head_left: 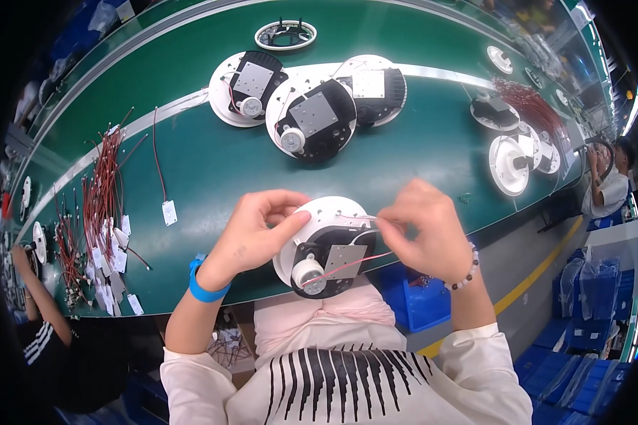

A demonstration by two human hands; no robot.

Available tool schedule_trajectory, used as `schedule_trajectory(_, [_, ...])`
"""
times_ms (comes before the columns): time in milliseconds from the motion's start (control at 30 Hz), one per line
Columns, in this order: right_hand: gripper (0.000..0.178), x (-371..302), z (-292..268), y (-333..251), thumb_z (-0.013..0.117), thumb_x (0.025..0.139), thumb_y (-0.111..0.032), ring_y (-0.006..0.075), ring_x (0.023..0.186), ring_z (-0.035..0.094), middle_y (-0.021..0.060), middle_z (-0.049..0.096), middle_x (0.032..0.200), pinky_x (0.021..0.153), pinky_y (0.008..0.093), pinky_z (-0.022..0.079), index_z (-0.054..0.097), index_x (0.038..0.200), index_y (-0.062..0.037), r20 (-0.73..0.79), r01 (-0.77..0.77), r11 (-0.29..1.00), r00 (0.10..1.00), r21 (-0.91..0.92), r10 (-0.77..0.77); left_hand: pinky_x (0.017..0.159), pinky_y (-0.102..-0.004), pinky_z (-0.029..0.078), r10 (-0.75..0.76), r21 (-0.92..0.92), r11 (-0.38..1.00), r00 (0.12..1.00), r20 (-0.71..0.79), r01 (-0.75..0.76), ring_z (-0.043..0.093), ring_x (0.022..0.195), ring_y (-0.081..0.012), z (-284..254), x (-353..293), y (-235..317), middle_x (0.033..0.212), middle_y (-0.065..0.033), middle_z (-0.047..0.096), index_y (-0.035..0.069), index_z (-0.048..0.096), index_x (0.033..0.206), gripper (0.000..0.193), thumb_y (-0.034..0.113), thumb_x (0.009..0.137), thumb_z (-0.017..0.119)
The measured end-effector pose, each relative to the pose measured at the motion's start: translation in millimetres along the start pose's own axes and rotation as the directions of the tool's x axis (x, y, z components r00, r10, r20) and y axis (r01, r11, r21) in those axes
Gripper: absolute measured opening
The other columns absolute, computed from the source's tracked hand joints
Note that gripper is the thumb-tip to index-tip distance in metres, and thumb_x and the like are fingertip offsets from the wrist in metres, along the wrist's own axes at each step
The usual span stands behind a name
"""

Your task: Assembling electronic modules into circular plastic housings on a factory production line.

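Observation:
A round white housing with a black inner base is tilted at the table's near edge, just before my body. A small silver motor and a square metal plate are mounted on it. My left hand grips the housing's upper left rim, thumb on its face. At the upper right side my right hand pinches thin wires that run from the housing. A pink wire stretches from the motor toward the right hand. The exact wire ends are hidden by the fingers.
Three similar assemblies stand beyond my hands, near a white ring. Red wire bundles with white tags lie at left. More white assemblies are at right. A blue bin sits below the table edge. Other people work both sides.

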State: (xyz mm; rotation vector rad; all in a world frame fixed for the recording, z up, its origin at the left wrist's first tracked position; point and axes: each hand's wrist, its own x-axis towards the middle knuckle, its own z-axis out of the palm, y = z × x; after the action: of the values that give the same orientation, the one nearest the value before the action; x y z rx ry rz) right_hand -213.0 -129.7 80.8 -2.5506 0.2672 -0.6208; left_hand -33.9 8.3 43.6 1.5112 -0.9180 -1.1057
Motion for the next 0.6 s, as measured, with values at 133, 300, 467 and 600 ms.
schedule_trajectory(133, [0.004, -1.5, 2.6, 2.3, 0.06, 0.06, 0.0, 0.02, 0.052, 0.045, 0.0044, 0.049, 0.051, 0.051, 0.0294, 0.036, 0.058, 0.061, -0.004, 0.005, 0.014, 0.999, 1.0, -0.035, -0.014, 0.065, -0.0209, 0.047, -0.004, -0.008, 1.0, 1.0, -0.011, 0.004, 0.057, 0.073, -0.0103, 0.7, -2.2, -2.2, 0.085, -0.0105, 0.06, -0.007, 0.054, 0.096, 0.022, 0.007, 0.078, 0.056])
schedule_trajectory(300, [0.001, 8.7, 14.5, -8.8, 0.058, 0.059, -0.004, 0.0219, 0.056, 0.045, 0.0052, 0.049, 0.052, 0.055, 0.0314, 0.036, 0.057, 0.058, -0.0047, 0.073, 0.036, 0.988, 0.997, -0.152, -0.025, 0.064, -0.0204, 0.047, -0.016, -0.022, 1.0, 1.0, 0.001, 0.016, 0.057, 0.072, -0.01, 1.9, 0.9, -2.9, 0.084, -0.0103, 0.06, -0.007, 0.054, 0.096, 0.022, 0.006, 0.078, 0.056])
schedule_trajectory(467, [0.007, 22.6, 18.8, -17.9, 0.056, 0.06, -0.007, 0.0231, 0.061, 0.045, 0.0067, 0.05, 0.054, 0.058, 0.033, 0.035, 0.056, 0.055, -0.0034, 0.149, 0.085, 0.951, 0.988, -0.298, -0.041, 0.064, -0.02, 0.047, -0.034, -0.024, 0.999, 0.999, -0.005, 0.034, 0.057, 0.072, -0.0097, 2.5, 1.4, 4.0, 0.084, -0.0105, 0.059, -0.007, 0.054, 0.096, 0.022, 0.006, 0.078, 0.056])
schedule_trajectory(600, [0.009, 27.2, 19.7, -14.4, 0.055, 0.061, -0.007, 0.0235, 0.063, 0.046, 0.0075, 0.051, 0.056, 0.059, 0.0331, 0.035, 0.055, 0.053, -0.0031, 0.25, 0.097, 0.924, 0.968, -0.37, -0.001, 0.063, -0.0196, 0.047, -0.015, -0.066, 0.998, 1.0, 0.022, 0.016, 0.057, 0.071, -0.0095, 4.1, 4.5, -5.9, 0.085, -0.0105, 0.059, -0.007, 0.054, 0.096, 0.021, 0.005, 0.078, 0.055])
